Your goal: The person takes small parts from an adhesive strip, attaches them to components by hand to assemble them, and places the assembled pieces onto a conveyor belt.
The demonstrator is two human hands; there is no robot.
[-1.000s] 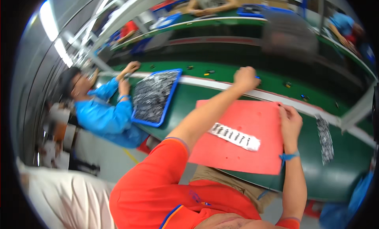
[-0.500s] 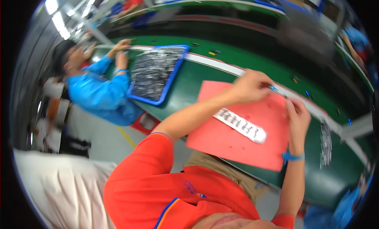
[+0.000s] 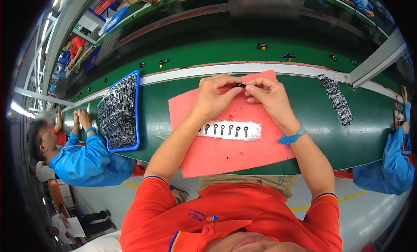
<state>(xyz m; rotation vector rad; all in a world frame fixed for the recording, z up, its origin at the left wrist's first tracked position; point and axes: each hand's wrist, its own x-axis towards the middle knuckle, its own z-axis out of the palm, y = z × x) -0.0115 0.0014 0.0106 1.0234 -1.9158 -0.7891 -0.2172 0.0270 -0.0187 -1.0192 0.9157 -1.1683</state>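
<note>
Over the far part of a pink foam mat (image 3: 204, 158), my left hand (image 3: 216, 97) and my right hand (image 3: 268, 99) meet at the fingertips. Both are closed in a pinch on a small black part (image 3: 240, 85), mostly hidden by the fingers, so its exact kind does not show. A blue band (image 3: 292, 138) with a hanging cord circles my right wrist. Below the hands, a white strip (image 3: 254, 130) lies on the mat, bearing a row of several small black pieces (image 3: 222, 130) with round heads and narrow stems.
A blue tray (image 3: 137, 108) heaped with black parts in clear wrapping stands to the left. On the right lies a row of wrapped black parts (image 3: 336, 100). Beyond a white rail (image 3: 186, 73), a green belt (image 3: 226, 53) carries small parts. Co-workers in blue sit on both sides.
My view has swung leftward and levelled, so the tray and mat appear shifted. My hands have come closer together, fingertips now meeting at the small part.
</note>
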